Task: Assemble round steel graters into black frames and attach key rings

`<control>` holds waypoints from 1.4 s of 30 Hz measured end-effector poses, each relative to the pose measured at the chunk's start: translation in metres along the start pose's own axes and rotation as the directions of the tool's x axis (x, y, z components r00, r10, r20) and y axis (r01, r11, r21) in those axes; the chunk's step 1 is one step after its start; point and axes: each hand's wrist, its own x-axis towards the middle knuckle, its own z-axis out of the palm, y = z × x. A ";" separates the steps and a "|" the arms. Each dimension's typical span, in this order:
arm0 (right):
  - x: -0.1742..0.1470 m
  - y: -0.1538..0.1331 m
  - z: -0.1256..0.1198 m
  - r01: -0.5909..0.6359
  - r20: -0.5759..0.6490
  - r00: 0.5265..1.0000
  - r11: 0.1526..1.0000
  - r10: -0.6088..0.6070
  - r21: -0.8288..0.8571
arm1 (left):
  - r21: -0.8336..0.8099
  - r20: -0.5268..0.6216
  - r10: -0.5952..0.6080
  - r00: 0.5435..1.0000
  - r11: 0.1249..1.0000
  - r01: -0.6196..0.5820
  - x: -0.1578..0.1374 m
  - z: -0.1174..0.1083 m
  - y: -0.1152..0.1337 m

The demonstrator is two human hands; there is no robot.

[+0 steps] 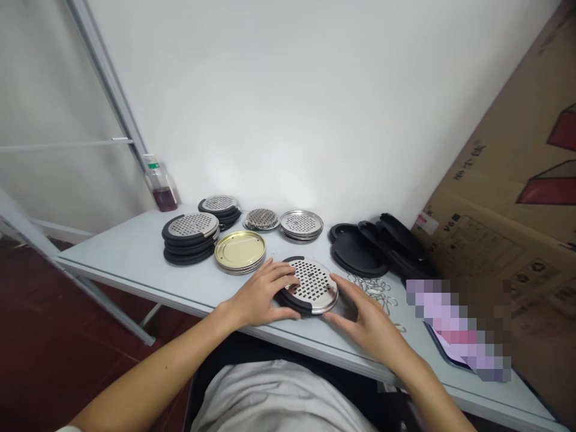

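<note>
A round case with a perforated silver top [314,281] and a dark rim lies flat near the table's front edge, between both hands. My left hand [270,294] grips its left side, fingertips on the perforated face and thumb at the front. Around the right edge, my right hand [365,312] has its fingers and thumb curved against the metal. Just behind my left hand sits a stack of gold-coloured round tins [240,250]. Several loose wire hooks [375,290] are scattered beside my right hand. Black round covers [360,252] are piled behind them.
Stacked black-rimmed cases [191,237] stand at the left, with another stack [220,207] behind. Perforated metal discs [262,218] and a silver stack [301,225] lie by the wall. A bottle of dark liquid [162,191], a pixelated phone [454,342] and a cardboard box [486,240] flank the table.
</note>
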 end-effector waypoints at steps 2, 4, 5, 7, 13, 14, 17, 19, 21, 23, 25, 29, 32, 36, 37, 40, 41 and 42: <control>0.001 -0.003 -0.002 -0.011 -0.024 1.000 1.000 0.011 0.015 | 0.013 -0.045 0.049 0.998 0.999 -0.048 0.001 0.001 0.001; 0.001 -0.005 -0.003 -0.037 -0.059 0.997 0.998 0.040 0.056 | 0.002 -0.115 0.075 0.991 0.997 -0.075 0.001 0.002 0.002; 0.001 -0.005 -0.003 -0.050 -0.079 0.995 0.995 0.057 0.089 | -0.017 -0.153 0.078 0.985 0.997 -0.082 0.001 0.003 0.003; 0.001 -0.004 -0.003 -0.060 -0.116 0.990 0.984 0.080 0.167 | -0.087 -0.225 0.049 0.973 0.994 -0.070 0.003 0.005 0.007; 0.002 -0.001 0.003 -0.046 -0.126 0.988 0.959 0.085 0.279 | -0.432 -0.351 -0.352 0.868 0.883 0.183 0.009 0.011 0.023; 0.002 -0.001 0.004 -0.048 -0.099 0.992 0.958 0.079 0.281 | -0.479 -0.352 -0.403 0.845 0.853 0.207 0.011 0.011 0.024; 0.002 -0.003 0.006 -0.034 -0.052 0.997 0.959 0.051 0.281 | -0.570 -0.329 -0.475 0.816 0.789 0.229 0.013 0.012 0.026; 0.001 -0.003 0.007 -0.012 -0.055 0.998 0.969 0.026 0.246 | -0.613 -0.293 -0.495 0.818 0.754 0.237 0.013 0.013 0.024; 0.000 -0.004 0.007 0.001 -0.048 0.999 0.986 0.007 0.166 | -0.671 -0.218 -0.518 0.827 0.695 0.259 0.012 0.014 0.022; -0.001 -0.004 0.006 -0.007 -0.027 1.000 0.997 0.009 0.071 | -0.725 -0.118 -0.539 0.834 0.621 0.299 0.011 0.014 0.018; -0.001 -0.005 0.006 -0.037 -0.009 0.999 0.999 0.037 -0.002 | -0.734 -0.046 -0.553 0.832 0.584 0.348 0.011 0.013 0.014; 0.000 -0.007 0.005 -0.078 0.020 0.997 0.995 0.079 -0.057 | -0.600 -0.008 -0.576 0.818 0.657 0.457 0.011 0.010 0.003; 0.000 -0.008 0.006 -0.083 0.035 0.996 0.994 0.085 -0.072 | -0.472 -0.006 -0.542 0.840 0.742 0.476 0.009 0.010 -0.002; -0.001 -0.007 0.006 -0.055 0.026 0.998 0.996 0.057 -0.072 | -0.326 0.014 -0.467 0.884 0.834 0.446 0.005 0.007 -0.001; -0.001 -0.007 0.006 -0.049 0.022 0.998 0.996 0.051 -0.071 | -0.296 0.022 -0.447 0.894 0.851 0.433 0.004 0.006 0.000; -0.002 -0.007 0.007 -0.038 0.011 0.999 0.997 0.039 -0.070 | -0.235 0.058 -0.403 0.913 0.884 0.405 0.004 0.000 0.004; -0.002 -0.007 0.007 -0.033 0.007 0.999 0.997 0.034 -0.072 | -0.223 0.069 -0.397 0.915 0.888 0.402 0.004 -0.001 0.005; -0.002 -0.007 0.007 -0.027 0.006 1.000 0.997 0.028 -0.074 | -0.213 0.077 -0.395 0.916 0.891 0.402 0.005 -0.002 0.005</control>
